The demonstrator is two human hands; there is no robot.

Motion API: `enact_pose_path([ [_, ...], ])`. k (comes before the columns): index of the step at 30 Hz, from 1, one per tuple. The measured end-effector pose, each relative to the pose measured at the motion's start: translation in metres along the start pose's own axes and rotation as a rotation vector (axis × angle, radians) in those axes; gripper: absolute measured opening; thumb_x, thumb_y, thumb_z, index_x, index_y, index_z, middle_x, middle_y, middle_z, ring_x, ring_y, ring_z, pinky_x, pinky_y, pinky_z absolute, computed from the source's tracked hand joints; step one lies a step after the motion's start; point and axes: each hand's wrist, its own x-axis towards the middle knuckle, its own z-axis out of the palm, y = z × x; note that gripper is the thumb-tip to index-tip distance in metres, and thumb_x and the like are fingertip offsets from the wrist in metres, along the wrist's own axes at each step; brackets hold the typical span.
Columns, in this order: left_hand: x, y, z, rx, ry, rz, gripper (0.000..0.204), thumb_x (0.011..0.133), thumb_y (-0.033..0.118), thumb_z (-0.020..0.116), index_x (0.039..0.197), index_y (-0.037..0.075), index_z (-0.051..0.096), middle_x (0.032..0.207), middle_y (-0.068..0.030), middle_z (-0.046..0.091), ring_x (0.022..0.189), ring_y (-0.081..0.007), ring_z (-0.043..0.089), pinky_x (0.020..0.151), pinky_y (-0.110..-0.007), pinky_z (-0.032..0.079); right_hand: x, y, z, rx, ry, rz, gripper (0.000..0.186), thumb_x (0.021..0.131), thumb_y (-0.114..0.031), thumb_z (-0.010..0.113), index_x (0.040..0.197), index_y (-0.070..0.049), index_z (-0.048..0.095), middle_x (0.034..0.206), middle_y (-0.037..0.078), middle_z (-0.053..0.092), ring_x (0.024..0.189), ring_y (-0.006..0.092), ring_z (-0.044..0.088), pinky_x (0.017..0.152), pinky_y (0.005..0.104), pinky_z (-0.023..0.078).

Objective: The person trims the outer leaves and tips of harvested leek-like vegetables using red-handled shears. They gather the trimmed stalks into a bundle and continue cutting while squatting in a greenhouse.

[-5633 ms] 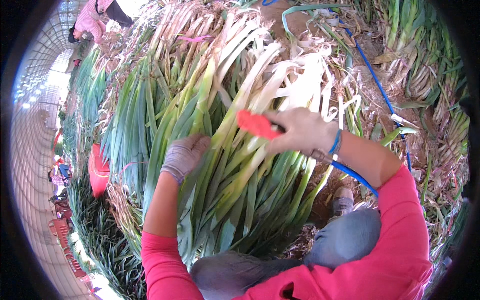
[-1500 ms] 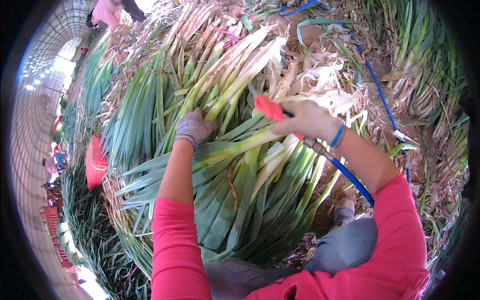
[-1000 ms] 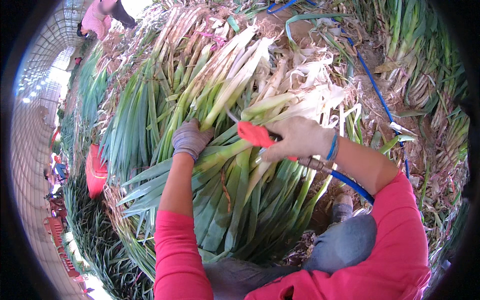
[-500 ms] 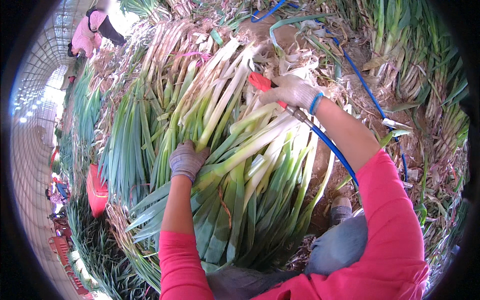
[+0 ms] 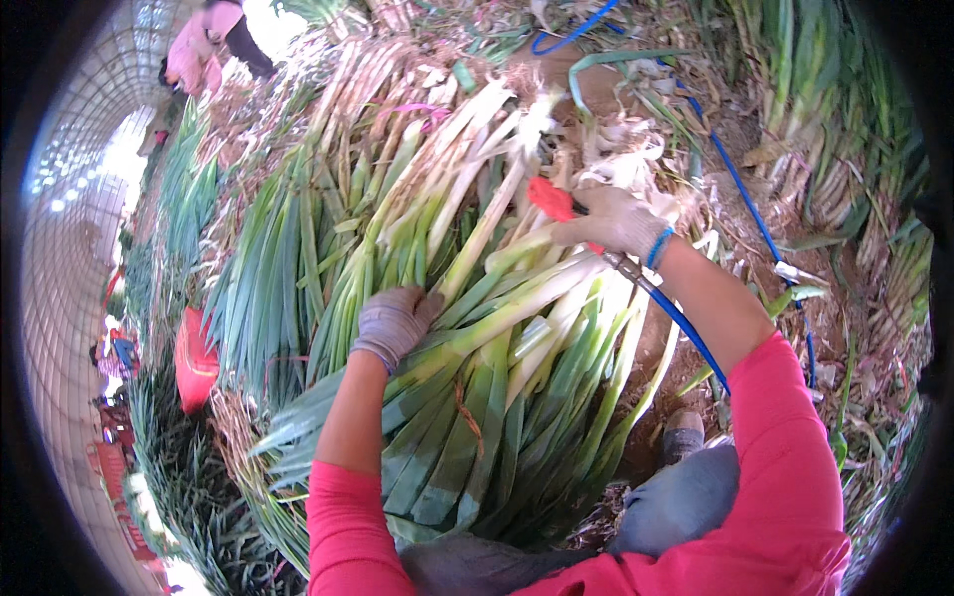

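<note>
My left hand (image 5: 396,323), in a light knitted glove, is closed round the green part of a leek (image 5: 487,233). That leek slants away from me, its pale root end pointing up and right. A red-bodied air gun (image 5: 553,200) is gripped in my gloved right hand (image 5: 618,221), above the white stalks. From its metal fitting a blue hose (image 5: 686,326) runs down past my right forearm. Beneath both hands lies a loose heap of leeks (image 5: 497,397), green leaves toward me. Part of the gun is hidden by my fingers.
Leek bundles (image 5: 263,263) lie to the left, some with pink ties. More leeks (image 5: 805,89) are piled at the right. Another blue hose (image 5: 740,189) crosses the soil. A red sack (image 5: 196,360) lies at the left. A person in pink (image 5: 199,50) bends at the far left.
The view has shifted a little. My right hand and the air gun sit slightly lower and farther right; my left hand, still on the leek, has also moved slightly right.
</note>
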Motion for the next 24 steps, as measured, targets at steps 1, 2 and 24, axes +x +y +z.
enact_pose_path([
  [1, 0.01, -0.005, -0.001, -0.055, 0.129, -0.006, 0.043, 0.093, 0.048, 0.057, 0.101, 0.007, 0.068, 0.095, -0.0214, 0.068, 0.093, -0.0399, 0.065, 0.083, -0.049, 0.05, 0.006, 0.012, 0.006, -0.042, 0.129, 0.051, 0.084, 0.069, -0.06, 0.07, 0.125, 0.003, 0.059, 0.11, 0.029, 0.066, 0.105, 0.0399, 0.065, 0.094, 0.0443, 0.05],
  [2, 0.015, -0.02, -0.006, -0.094, 0.264, -0.039, 0.041, 0.093, 0.046, 0.057, 0.101, 0.007, 0.068, 0.096, -0.0209, 0.068, 0.094, -0.04, 0.064, 0.083, -0.049, 0.05, 0.006, 0.002, 0.003, 0.0, 0.108, 0.043, 0.078, 0.071, -0.058, 0.07, 0.12, 0.002, 0.062, 0.106, 0.026, 0.067, 0.101, 0.0389, 0.066, 0.09, 0.0445, 0.05],
  [24, 0.036, -0.043, -0.002, -0.105, 0.046, -0.072, 0.05, 0.069, 0.047, 0.073, 0.1, 0.009, 0.076, 0.1, -0.0196, 0.072, 0.091, -0.0354, 0.069, 0.082, -0.044, 0.055, 0.014, 0.051, 0.066, 0.186, 0.104, -0.04, 0.067, 0.087, -0.029, 0.066, 0.14, 0.006, 0.047, 0.125, 0.014, 0.061, 0.106, 0.0228, 0.058, 0.094, 0.0315, 0.045],
])
